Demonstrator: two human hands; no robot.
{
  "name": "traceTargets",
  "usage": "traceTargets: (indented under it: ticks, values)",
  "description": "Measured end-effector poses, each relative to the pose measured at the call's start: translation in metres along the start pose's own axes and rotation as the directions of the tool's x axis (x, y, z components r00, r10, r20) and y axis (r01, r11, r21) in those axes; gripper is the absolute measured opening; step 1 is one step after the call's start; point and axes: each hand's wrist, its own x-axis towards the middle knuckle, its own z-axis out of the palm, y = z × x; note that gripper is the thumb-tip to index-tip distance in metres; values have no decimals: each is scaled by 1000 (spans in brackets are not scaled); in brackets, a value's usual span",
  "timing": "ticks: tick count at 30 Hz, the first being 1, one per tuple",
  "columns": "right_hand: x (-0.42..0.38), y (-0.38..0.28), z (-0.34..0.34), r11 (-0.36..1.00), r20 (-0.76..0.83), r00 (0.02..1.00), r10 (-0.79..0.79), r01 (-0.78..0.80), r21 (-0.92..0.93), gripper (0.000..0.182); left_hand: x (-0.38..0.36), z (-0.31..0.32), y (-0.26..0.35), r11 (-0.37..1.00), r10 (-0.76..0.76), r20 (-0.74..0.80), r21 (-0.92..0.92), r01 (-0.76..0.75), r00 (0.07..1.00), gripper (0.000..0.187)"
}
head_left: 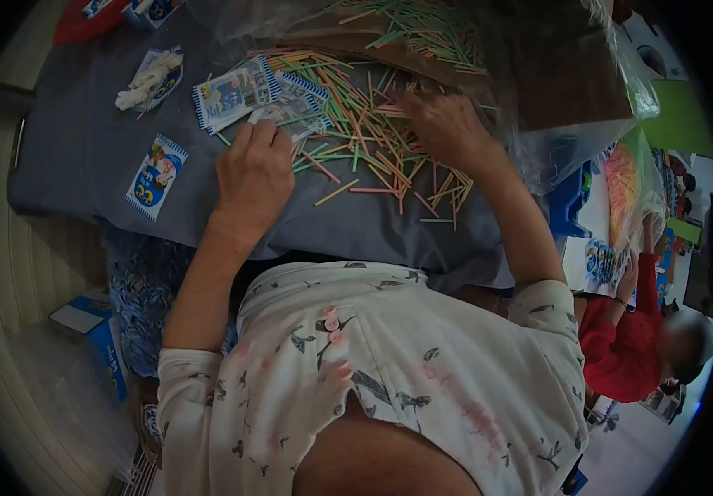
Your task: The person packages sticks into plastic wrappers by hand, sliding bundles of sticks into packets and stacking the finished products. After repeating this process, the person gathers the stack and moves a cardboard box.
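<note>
Two hands in play: your left hand (255,169) curls at the near edge of a pale packet (300,106) on the tabletop (92,107); your right hand (447,128) dips among loose thin sticks (365,140) beside it. Cannot tell whether either pinches anything. Judgement: steady packet lightly; lift sticks gently, lest they bend.

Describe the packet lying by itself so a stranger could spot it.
On the grey cloth, look left of the left hand. There lies a blue-and-white printed packet. It touches no other packet and, unlike the packet farther back, has no crumpled white bundle on top.
</note>
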Motion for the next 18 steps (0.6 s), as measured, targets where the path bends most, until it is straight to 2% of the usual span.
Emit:
traceTargets:
  ticks: [2, 3, 4, 5, 6, 8, 9, 11, 12, 13, 14, 15, 16, 17, 18]
  values:
    - [15, -4, -2, 975, 138, 986, 90, -60, -212, 33, 1, -4, 2, 999, -44, 48, 4, 44, 998, 6]
    - [16, -4, 1, 976, 139, 987, 83, -52, -211, 33, 2, -5, 1, 999, -51, 48, 7, 51, 998, 6]
    - [15, -2, 5, 946, -20, 999, -39, 30, -324, 35, 4, -6, -1, 999, -43, 30, -14, 43, 999, 6]
    - [18, 1, 7, 892, -167, 969, -183, 92, -442, 37, 6, -7, -4, 999, -39, 9, -30, 39, 999, 6]
    - [19, -1, 4, 891, -173, 964, -204, 110, -440, 37, 7, -9, -6, 998, -55, 3, -13, 55, 998, 6]
    - [11, -10, -2, 953, -232, 973, -8, -63, -296, 38, 4, -11, -9, 1000, 4, -77, 2, -4, 997, 5]
    - [8, -10, -2, 958, -229, 973, -32, -36, -286, 38, -1, -8, -10, 1000, -18, -72, 18, 19, 997, 5]
    - [1, -7, 1, 990, -436, 894, 105, -136, -40, 24, -9, 0, -11, 998, -41, -28, -43, 40, 999, 6]
    - [1, -10, 3, 990, -438, 892, 110, -139, -34, 24, -9, -4, -13, 999, -36, -25, -41, 35, 999, 6]
    - [-2, -13, 4, 884, -411, 846, 341, -141, 445, 18, -8, -10, -10, 995, -71, 6, -66, 71, 997, 6]
    - [-8, -14, 5, 575, -284, 795, 537, -98, 812, 13, -6, -13, -6, 990, -98, 34, -99, 101, 995, 6]
    - [-10, -10, 10, 583, -290, 777, 558, -119, 803, 13, -4, -15, -4, 989, -73, 31, -125, 76, 997, 6]
    - [-5, -4, 19, 348, -265, 793, 548, 71, 935, 12, -3, -18, -6, 988, -89, 64, -123, 97, 994, 8]
    - [-2, -3, 23, 73, -255, 812, 526, 255, 964, 13, -2, -19, -8, 986, -108, 96, -115, 119, 990, 12]
    - [0, -12, 13, -98, -172, 799, 576, 277, 956, 10, -1, -19, -11, 986, -90, 89, -132, 101, 992, 12]
